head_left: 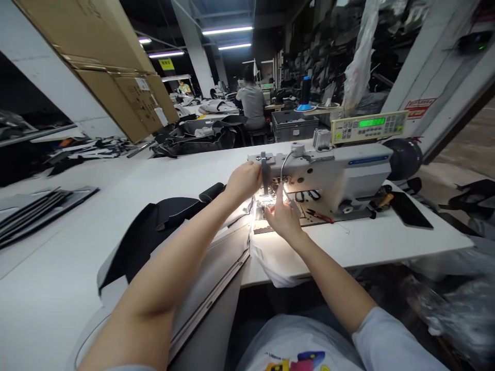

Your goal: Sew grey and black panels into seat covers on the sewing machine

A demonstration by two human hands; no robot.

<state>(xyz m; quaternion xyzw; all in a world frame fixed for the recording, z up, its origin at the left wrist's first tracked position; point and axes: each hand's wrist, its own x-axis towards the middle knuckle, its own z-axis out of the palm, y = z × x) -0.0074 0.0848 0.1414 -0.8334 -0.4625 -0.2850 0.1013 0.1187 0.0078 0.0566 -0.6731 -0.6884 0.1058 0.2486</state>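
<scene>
A grey sewing machine [328,170] stands on the white table, its lamp lighting the needle area. My left hand [244,181] is at the left end of the machine head, fingers bent against it; the fingertips and anything in them are hidden. Below the head, my right hand [285,219] is by the needle, index finger stretched upward and thumb apart; I see nothing clearly held. White fabric [276,265] hangs over the table edge under the needle area. Dark fabric pieces [141,242] lie left of my left forearm. Red-handled thread snips [320,215] rest on the machine bed.
A control panel [369,128] with a green display sits above the machine. A black phone [410,210] lies at the right. Stacked dark panels [42,211] are at far left. Behind are a grey crate [294,128], cardboard [143,100] and a seated person [251,105].
</scene>
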